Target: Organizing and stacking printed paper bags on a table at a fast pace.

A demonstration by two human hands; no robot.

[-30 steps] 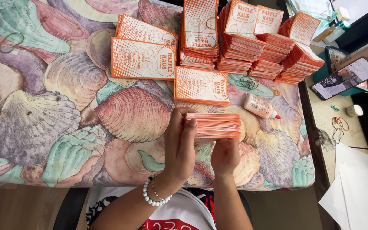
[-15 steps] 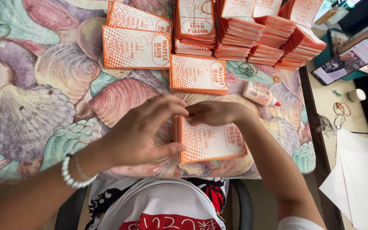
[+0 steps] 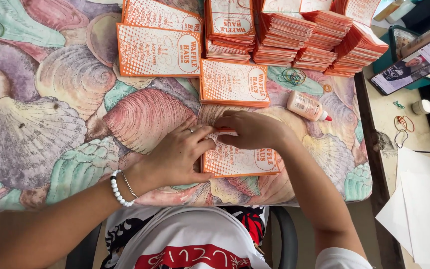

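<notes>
A small stack of orange-and-white printed paper bags [image 3: 245, 162] lies flat near the table's front edge. My left hand [image 3: 177, 154] rests against its left end, fingers curled onto the top bag. My right hand [image 3: 252, 129] presses down on the stack's upper edge. A white bead bracelet is on my left wrist. Both hands touch the stack; neither lifts it.
More stacks of the same orange bags [image 3: 294, 30] crowd the back of the seashell-patterned tablecloth [image 3: 51, 124]. A small glue bottle [image 3: 307, 106] and rubber bands [image 3: 292, 76] lie just beyond. A phone [image 3: 414, 65], more rubber bands and white papers [image 3: 424, 209] sit on the right-hand desk.
The stack, held on edge between my hands a second ago, has been turned and laid flat. My hands have come down onto its top.
</notes>
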